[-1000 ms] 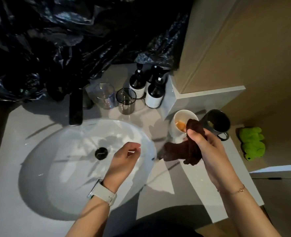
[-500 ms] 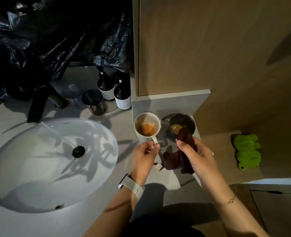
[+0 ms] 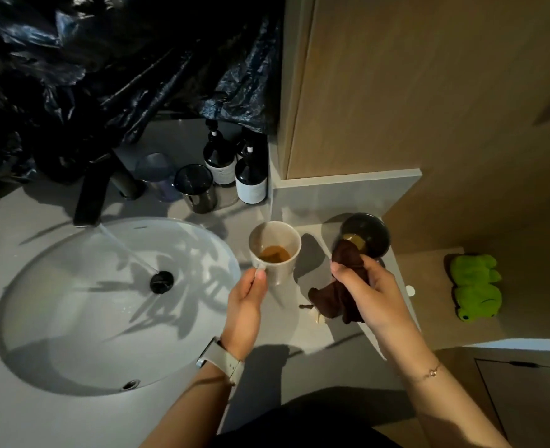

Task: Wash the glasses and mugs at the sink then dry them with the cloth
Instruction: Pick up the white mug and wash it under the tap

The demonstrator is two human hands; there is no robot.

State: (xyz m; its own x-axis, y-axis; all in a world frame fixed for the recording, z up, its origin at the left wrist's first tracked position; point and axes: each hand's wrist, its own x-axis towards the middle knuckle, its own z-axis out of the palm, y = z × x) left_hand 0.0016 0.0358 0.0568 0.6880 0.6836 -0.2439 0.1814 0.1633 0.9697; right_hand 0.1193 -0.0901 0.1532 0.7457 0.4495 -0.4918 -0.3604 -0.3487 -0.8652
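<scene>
A white mug (image 3: 275, 245) with brown liquid in its bottom is on or just above the grey counter right of the white sink (image 3: 73, 318); which, I cannot tell. My left hand (image 3: 246, 305) grips its handle. My right hand (image 3: 367, 286) holds a dark brown cloth (image 3: 338, 295) bunched just in front of a black mug (image 3: 365, 236) that also has liquid inside. Two glasses stand behind the sink: a clear one (image 3: 157, 176) and a smoky one (image 3: 196, 189). Water runs from the black tap (image 3: 91, 195) into the basin.
Two dark pump bottles (image 3: 251, 179) stand against the wall corner behind the white mug. Black plastic sheeting (image 3: 105, 66) hangs over the back. A green plush toy (image 3: 475, 287) lies on the wooden ledge at right. A wooden cabinet rises behind the mugs.
My left hand has left the basin, reached right and taken the white mug's handle. My right hand with the cloth stays near the black mug. The view has shifted right.
</scene>
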